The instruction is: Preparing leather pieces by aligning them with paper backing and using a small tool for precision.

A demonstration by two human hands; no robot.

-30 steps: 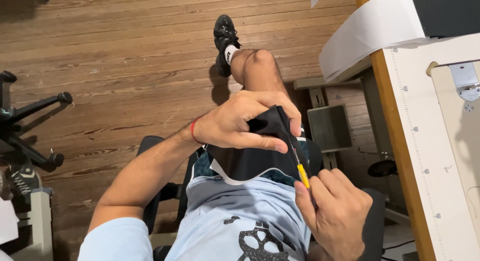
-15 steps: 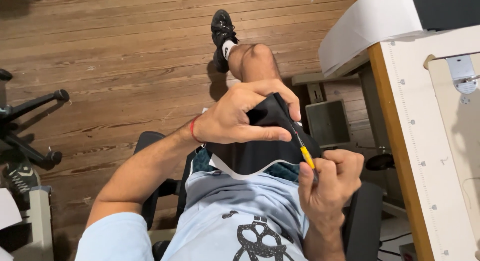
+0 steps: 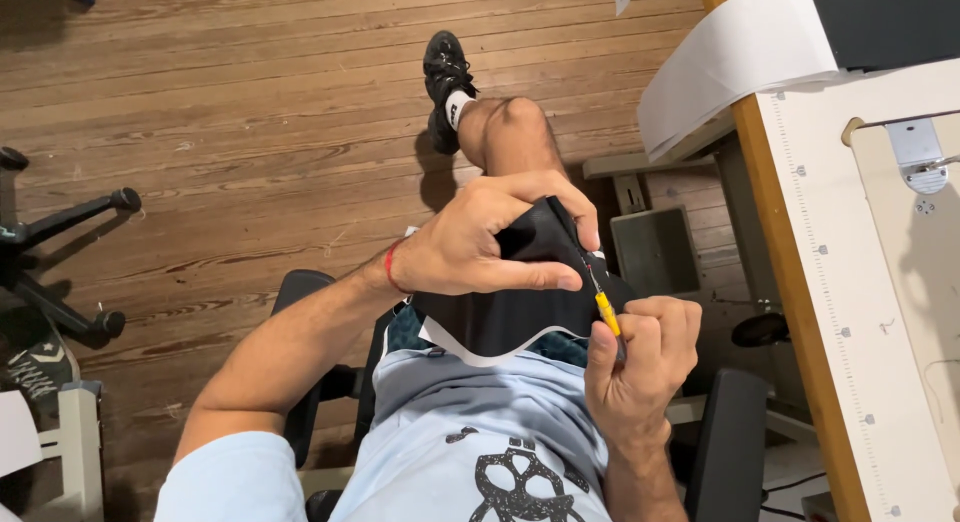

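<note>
My left hand (image 3: 490, 237) grips a piece of black fabric with a white edge (image 3: 510, 317), held over my lap. Thumb and fingers pinch its upper fold. My right hand (image 3: 640, 367) is closed around a small tool with a yellow handle (image 3: 606, 314). Its thin metal tip points up into the fabric's edge just under my left fingertips. The two hands are close together, almost touching. I sit on a chair, with one bare knee (image 3: 515, 132) and a black shoe (image 3: 445, 72) stretched out over the wooden floor.
A work table with a wooden edge (image 3: 790, 282) runs along the right, carrying white paper (image 3: 740, 62) and dark cloth (image 3: 885, 22). A grey bin (image 3: 655, 252) stands under it. An office chair base (image 3: 60, 242) sits at the left.
Both hands have stayed on the fabric and tool. My right hand has risen slightly toward the left one, and the tool's tip now sits nearer my left fingertips.
</note>
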